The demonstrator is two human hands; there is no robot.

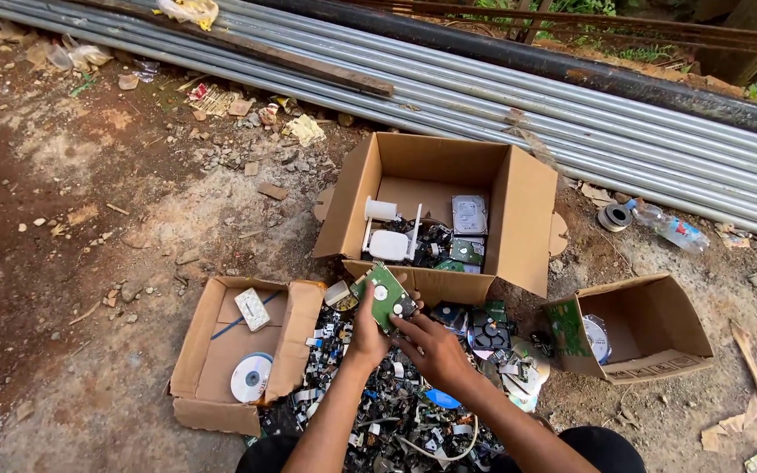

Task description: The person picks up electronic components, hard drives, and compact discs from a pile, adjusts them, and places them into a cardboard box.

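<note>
Both hands' grip tilts green circuit board, long axis up-left.

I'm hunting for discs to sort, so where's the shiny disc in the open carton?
In the head view the disc lies flat in the low cardboard box at lower left, below a white wall switch, left of the scrap pile.
</note>
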